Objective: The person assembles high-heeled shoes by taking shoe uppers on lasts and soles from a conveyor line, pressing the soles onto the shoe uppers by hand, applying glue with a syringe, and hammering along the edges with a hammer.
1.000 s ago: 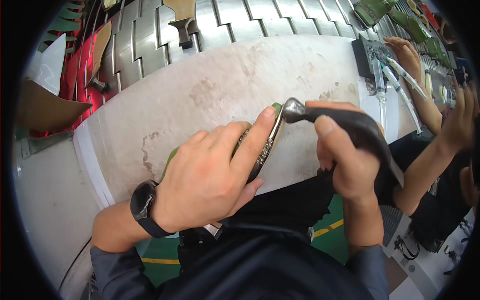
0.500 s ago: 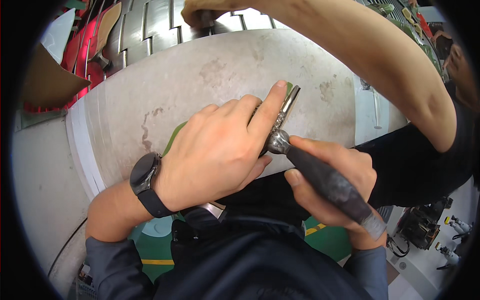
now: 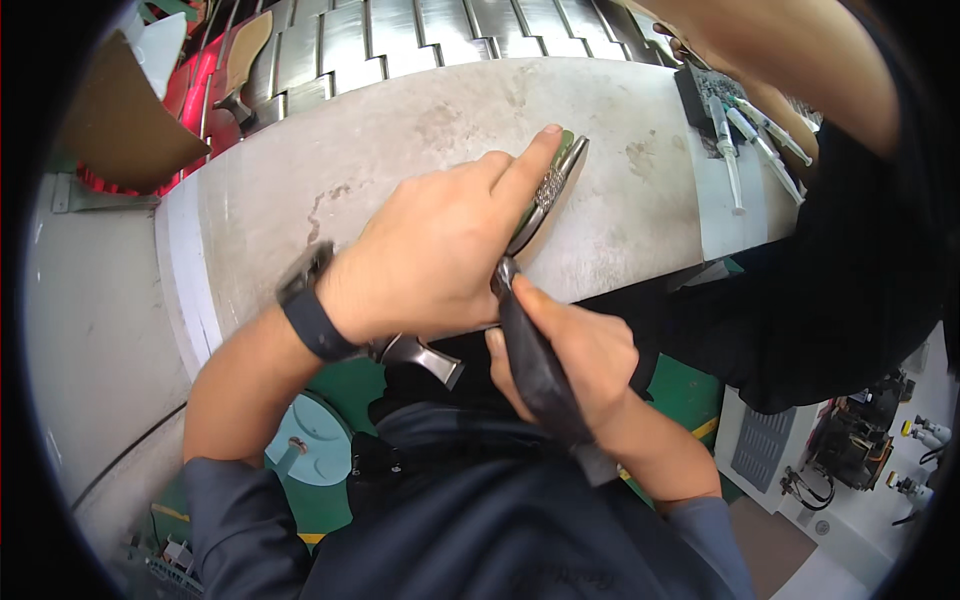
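Note:
My left hand (image 3: 440, 250), with a black watch (image 3: 305, 312) on the wrist, presses a long green piece with a metal edge (image 3: 557, 175) flat against the grey worktable (image 3: 400, 140). Its forefinger lies stretched along the piece. My right hand (image 3: 575, 350) grips the black handle of a hammer (image 3: 535, 375). The hammer's metal head (image 3: 420, 355) sticks out under my left palm at the table's near edge. Most of the green piece is hidden by my left hand.
A co-worker in dark clothes (image 3: 830, 250) stands close on the right, one arm reaching over the table's far right corner. Syringe-like tools (image 3: 740, 130) lie on a white sheet there. A slatted metal conveyor (image 3: 400, 40) runs behind, with brown cardboard (image 3: 120, 125) and red parts at the left.
The hammer has come down from the piece's far end to the near table edge, its head now under my left hand. The co-worker's arm has drawn back toward the right.

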`<control>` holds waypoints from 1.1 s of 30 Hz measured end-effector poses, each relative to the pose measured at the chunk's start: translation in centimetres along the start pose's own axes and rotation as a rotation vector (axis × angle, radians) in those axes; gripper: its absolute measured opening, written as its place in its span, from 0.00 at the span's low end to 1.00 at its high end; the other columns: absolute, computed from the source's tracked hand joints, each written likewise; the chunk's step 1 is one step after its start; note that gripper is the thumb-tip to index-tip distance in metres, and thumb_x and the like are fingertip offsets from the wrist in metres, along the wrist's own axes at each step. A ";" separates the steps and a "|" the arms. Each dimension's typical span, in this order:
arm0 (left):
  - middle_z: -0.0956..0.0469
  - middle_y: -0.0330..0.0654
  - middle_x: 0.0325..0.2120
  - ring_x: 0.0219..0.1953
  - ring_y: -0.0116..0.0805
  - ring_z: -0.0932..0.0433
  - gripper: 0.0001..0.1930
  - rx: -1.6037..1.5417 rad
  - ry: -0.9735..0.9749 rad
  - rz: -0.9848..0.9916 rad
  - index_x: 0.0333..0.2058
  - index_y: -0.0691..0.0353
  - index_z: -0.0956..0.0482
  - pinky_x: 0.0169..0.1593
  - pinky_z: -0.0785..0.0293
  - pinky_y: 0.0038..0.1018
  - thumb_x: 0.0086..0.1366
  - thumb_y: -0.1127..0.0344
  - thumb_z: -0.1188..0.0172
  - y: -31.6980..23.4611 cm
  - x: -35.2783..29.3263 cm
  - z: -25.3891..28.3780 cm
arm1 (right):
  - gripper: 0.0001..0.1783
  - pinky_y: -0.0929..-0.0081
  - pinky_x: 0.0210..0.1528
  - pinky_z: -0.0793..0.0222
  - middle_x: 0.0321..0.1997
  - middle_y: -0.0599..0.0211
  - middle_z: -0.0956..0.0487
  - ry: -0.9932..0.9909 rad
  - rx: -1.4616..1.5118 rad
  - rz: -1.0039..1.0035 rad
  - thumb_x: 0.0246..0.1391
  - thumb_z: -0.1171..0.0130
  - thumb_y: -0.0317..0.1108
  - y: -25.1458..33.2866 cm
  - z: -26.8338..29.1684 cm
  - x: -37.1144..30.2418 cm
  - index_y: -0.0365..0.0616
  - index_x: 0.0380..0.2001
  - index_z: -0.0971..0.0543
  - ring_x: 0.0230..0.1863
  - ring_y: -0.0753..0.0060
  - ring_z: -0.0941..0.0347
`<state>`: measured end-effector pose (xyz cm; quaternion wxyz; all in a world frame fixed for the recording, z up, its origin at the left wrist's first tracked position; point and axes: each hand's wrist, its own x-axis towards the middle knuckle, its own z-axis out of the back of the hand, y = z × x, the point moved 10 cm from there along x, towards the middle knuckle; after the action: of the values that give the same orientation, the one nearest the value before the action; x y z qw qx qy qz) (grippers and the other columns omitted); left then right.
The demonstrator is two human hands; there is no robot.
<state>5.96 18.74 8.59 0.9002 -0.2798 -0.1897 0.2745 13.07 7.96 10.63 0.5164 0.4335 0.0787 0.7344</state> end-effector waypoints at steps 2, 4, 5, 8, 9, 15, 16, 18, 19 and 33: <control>0.21 0.57 0.48 0.48 0.58 0.18 0.55 -0.129 0.063 -0.035 0.76 0.63 0.45 0.51 0.21 0.42 0.52 0.64 0.24 1.3 -0.4 0.5 | 0.27 0.69 0.32 0.18 0.35 0.50 0.13 -0.021 0.065 0.045 0.46 0.23 0.25 0.0 0.7 0.8 0.31 0.52 0.17 0.28 0.58 0.13; 0.18 0.57 0.53 0.51 0.48 0.16 0.40 -0.284 0.049 0.022 0.69 0.66 0.31 0.54 0.21 0.36 0.63 0.56 0.26 3.5 -1.0 1.4 | 0.27 0.70 0.33 0.18 0.37 0.47 0.12 0.011 0.003 -0.003 0.47 0.24 0.26 -0.3 2.0 1.3 0.33 0.52 0.17 0.29 0.57 0.12; 0.18 0.57 0.53 0.51 0.48 0.16 0.40 -0.288 0.048 0.031 0.69 0.66 0.31 0.54 0.21 0.36 0.63 0.56 0.26 3.5 -1.7 1.1 | 0.27 0.70 0.34 0.18 0.37 0.47 0.12 0.020 -0.060 -0.013 0.47 0.23 0.26 -0.5 2.2 1.7 0.33 0.52 0.16 0.29 0.57 0.12; 0.14 0.52 0.38 0.41 0.53 0.15 0.18 -0.408 -0.196 0.207 0.46 0.64 0.13 0.46 0.20 0.39 0.70 0.54 0.34 4.1 -2.8 1.9 | 0.26 0.70 0.34 0.18 0.36 0.46 0.12 0.049 -0.057 0.010 0.46 0.24 0.25 0.0 1.6 1.8 0.30 0.50 0.17 0.29 0.58 0.13; 0.14 0.52 0.38 0.41 0.53 0.15 0.18 -0.407 -0.198 0.220 0.46 0.64 0.13 0.46 0.20 0.39 0.70 0.54 0.34 4.2 -3.1 1.7 | 0.26 0.71 0.33 0.18 0.36 0.46 0.12 0.081 -0.074 0.003 0.45 0.24 0.25 0.3 1.2 1.7 0.29 0.50 0.17 0.29 0.58 0.13; 0.15 0.52 0.37 0.40 0.50 0.16 0.18 -0.301 -0.127 0.170 0.51 0.65 0.16 0.47 0.21 0.37 0.72 0.57 0.35 4.2 -2.6 1.4 | 0.27 0.72 0.33 0.19 0.36 0.49 0.12 0.169 0.101 -0.129 0.46 0.25 0.26 0.2 -1.0 1.0 0.30 0.51 0.17 0.29 0.58 0.12; 0.16 0.52 0.36 0.39 0.53 0.17 0.18 -0.285 -0.135 0.163 0.50 0.65 0.16 0.46 0.22 0.39 0.70 0.57 0.34 4.2 -2.6 1.5 | 0.27 0.72 0.33 0.19 0.36 0.49 0.12 0.175 0.099 -0.136 0.46 0.25 0.26 0.1 -1.2 0.9 0.30 0.51 0.17 0.29 0.58 0.12; 0.16 0.52 0.36 0.39 0.53 0.17 0.18 -0.273 -0.149 0.156 0.50 0.66 0.16 0.46 0.22 0.39 0.70 0.58 0.34 4.2 -2.8 1.5 | 0.26 0.73 0.34 0.19 0.35 0.50 0.12 0.193 0.233 -0.190 0.46 0.25 0.26 -0.3 -1.8 0.8 0.31 0.52 0.17 0.30 0.59 0.12; 0.16 0.52 0.36 0.39 0.54 0.18 0.18 -0.253 -0.167 0.143 0.50 0.66 0.16 0.45 0.23 0.40 0.70 0.58 0.34 4.2 -2.8 1.7 | 0.26 0.73 0.34 0.19 0.35 0.50 0.12 0.196 0.229 -0.195 0.46 0.25 0.26 -0.4 -1.9 1.0 0.31 0.52 0.17 0.30 0.59 0.12; 0.16 0.59 0.35 0.39 0.56 0.15 0.34 -0.150 0.087 0.232 0.53 0.74 0.21 0.46 0.21 0.38 0.61 0.49 0.26 1.8 0.5 1.0 | 0.23 0.72 0.41 0.19 0.42 0.53 0.11 0.197 0.405 -0.165 0.53 0.27 0.28 -0.6 -1.8 0.2 0.36 0.53 0.16 0.36 0.62 0.11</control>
<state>5.15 20.69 8.37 0.8464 -0.3780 -0.1367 0.3493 12.15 8.99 9.32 0.4670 0.4465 0.3098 0.6975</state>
